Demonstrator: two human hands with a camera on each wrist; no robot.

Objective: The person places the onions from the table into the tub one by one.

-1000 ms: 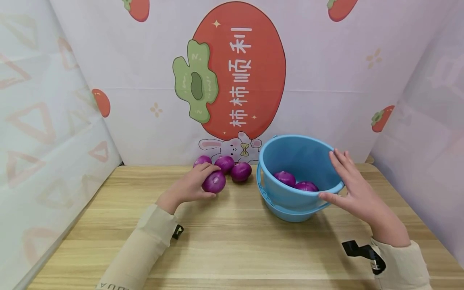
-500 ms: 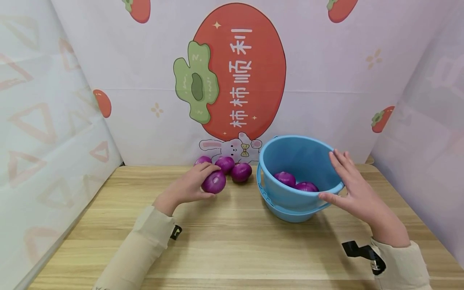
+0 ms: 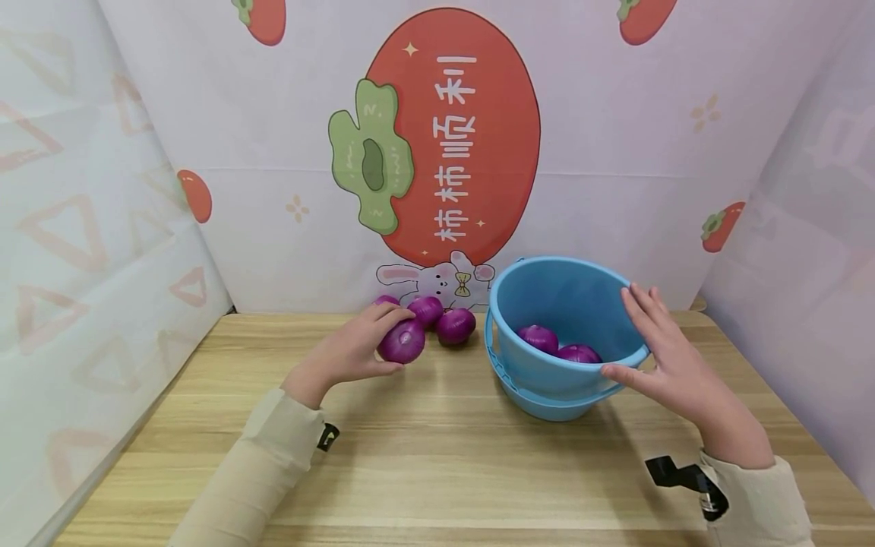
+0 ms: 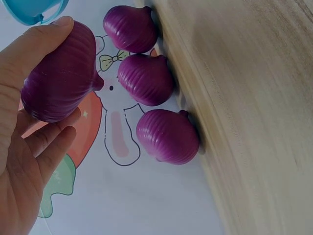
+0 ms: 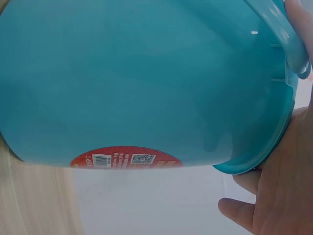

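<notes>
My left hand (image 3: 349, 351) holds a purple onion (image 3: 402, 342) between thumb and fingers; the left wrist view shows its pointed tip. Just behind it, three more onions (image 3: 456, 326) sit in a row along the table's back edge. A light blue bucket (image 3: 547, 384) stands to the right with two onions (image 3: 538, 338) inside. My right hand (image 3: 673, 372) rests on the bucket's right rim, its thumb at the front and its fingers spread, fairly straight, toward the back. Up close in the right wrist view are the bucket's side wall and a red label (image 5: 124, 157).
The wooden table (image 3: 424, 463) reaches back to a white cloth (image 3: 273, 114) printed with persimmons and a rabbit. Cloth walls close off both sides. The bucket's handle (image 3: 502, 372) hangs down its outside. Black straps (image 3: 683, 479) show at both wrists.
My left hand and its onion have drifted very slightly left. The right hand, the bucket and the other onions stay where they were.
</notes>
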